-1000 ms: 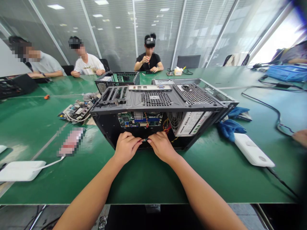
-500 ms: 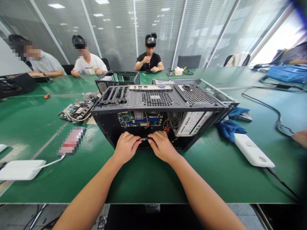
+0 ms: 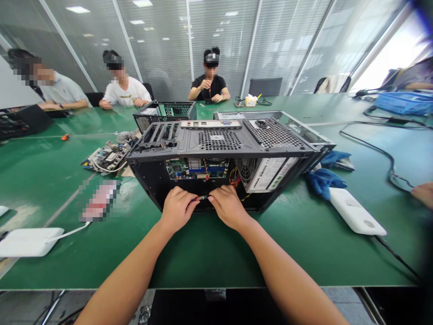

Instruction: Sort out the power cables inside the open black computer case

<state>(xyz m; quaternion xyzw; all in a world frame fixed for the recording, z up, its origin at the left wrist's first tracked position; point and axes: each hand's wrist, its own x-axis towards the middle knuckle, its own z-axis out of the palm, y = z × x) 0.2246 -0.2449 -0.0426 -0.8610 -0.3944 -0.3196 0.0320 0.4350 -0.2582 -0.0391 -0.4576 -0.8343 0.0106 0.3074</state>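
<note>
A thin bundle of coloured cables runs between my two hands at the open side of a black computer case. My left hand pinches its left part, and my right hand pinches the right part, a short gap apart. Behind my fingers, inside the case, a green motherboard shows, with a twisted red and yellow wire on it. To its right sits the power supply with its fan and white label. My hands hide the lower inside of the case.
Left of the case lie a loose circuit board, a phone on a white cable and a white power bank. To the right are blue gloves and a white power strip. Several people sit around the green table.
Both hands keep their pinch on the cables, which have shifted very slightly between the fingers. The whole view has moved a little; the case stays in place.
</note>
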